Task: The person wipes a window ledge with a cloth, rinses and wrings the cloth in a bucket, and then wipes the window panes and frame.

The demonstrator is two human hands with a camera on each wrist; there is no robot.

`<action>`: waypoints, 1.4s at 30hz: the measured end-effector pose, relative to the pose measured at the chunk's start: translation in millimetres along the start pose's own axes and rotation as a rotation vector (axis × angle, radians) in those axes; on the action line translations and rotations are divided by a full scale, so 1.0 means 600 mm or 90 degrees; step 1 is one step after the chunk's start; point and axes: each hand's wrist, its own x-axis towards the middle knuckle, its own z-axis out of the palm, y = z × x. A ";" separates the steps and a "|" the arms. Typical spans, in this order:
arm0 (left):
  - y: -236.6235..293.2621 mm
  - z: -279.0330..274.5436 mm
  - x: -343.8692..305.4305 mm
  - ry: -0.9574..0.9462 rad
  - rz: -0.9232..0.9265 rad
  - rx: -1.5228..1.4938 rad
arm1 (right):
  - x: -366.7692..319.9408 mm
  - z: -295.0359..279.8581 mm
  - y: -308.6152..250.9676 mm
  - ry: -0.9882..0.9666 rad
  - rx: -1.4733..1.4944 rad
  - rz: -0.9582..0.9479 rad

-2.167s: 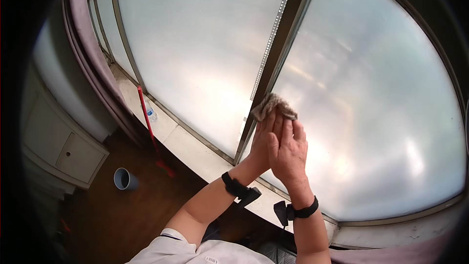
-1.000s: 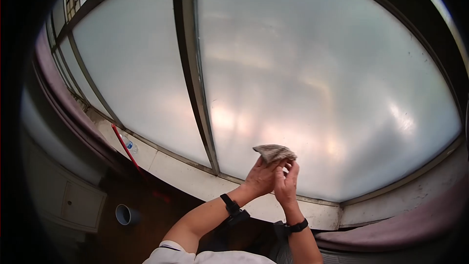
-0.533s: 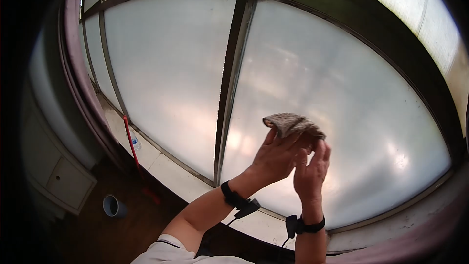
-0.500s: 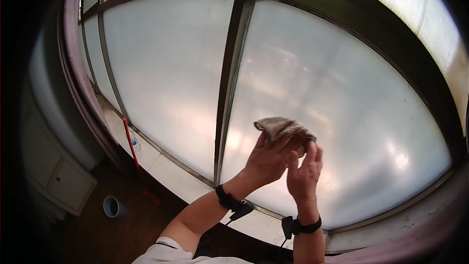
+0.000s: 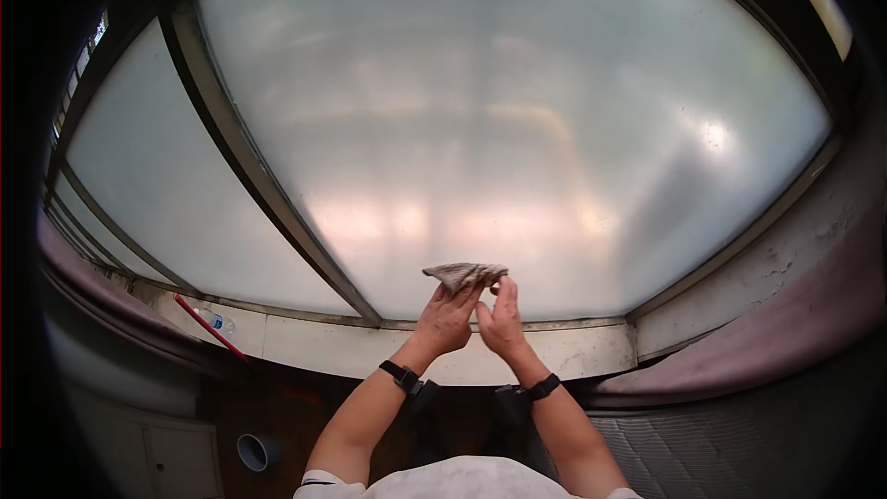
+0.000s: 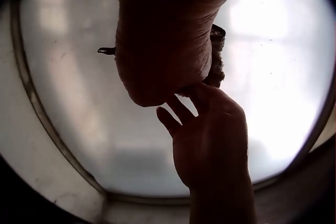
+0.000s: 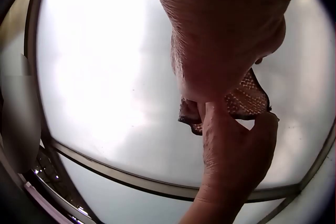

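Observation:
A grey-brown ribbed cleaning cloth [image 5: 467, 275] lies between my hands and the frosted window pane [image 5: 443, 129], low over the pane's bottom edge. My left hand [image 5: 445, 322] holds its underside, with the cloth draped over the fingertips and one corner sticking out to the left. In the right wrist view that hand's thumb meets the edge of the cloth [image 7: 245, 100]. My right hand [image 5: 502, 319] grips the cloth's right end with bent fingers. The left wrist view has the right hand [image 6: 212, 134] reaching behind the left hand, which hides most of the cloth.
A pale sill [image 5: 319, 342] runs below the window, with a plastic bottle [image 5: 220, 322] and a red stick [image 5: 208, 325] at its left. A blue bucket [image 5: 257, 452] stands on the floor by a cabinet [image 5: 185, 462]. A mauve curtain [image 5: 739, 360] hangs at right.
The hands have come away from the dark upright bar with the cloth, to low on the right pane. They were flatter and stacked at first. The head view has swung right.

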 end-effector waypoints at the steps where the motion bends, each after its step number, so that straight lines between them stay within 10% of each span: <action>1: 0.019 0.001 0.027 -0.002 0.042 0.023 | 0.007 -0.033 0.000 0.033 0.072 0.068; 10: 0.153 -0.123 0.227 0.208 0.152 -0.005 | 0.145 -0.235 -0.152 0.189 0.402 0.021; 20: -0.091 -0.186 -0.016 0.182 -0.110 0.206 | 0.142 0.020 -0.265 0.063 0.164 -0.165; 30: -0.148 0.016 -0.176 -0.086 -0.181 0.204 | 0.003 0.190 -0.044 -0.071 0.139 0.002; 37: -0.006 0.127 -0.033 -0.215 0.048 0.139 | -0.065 0.048 0.197 0.143 0.172 0.281; 42: 0.115 0.164 0.106 -0.140 0.150 0.072 | 0.015 -0.162 0.142 0.324 0.451 0.371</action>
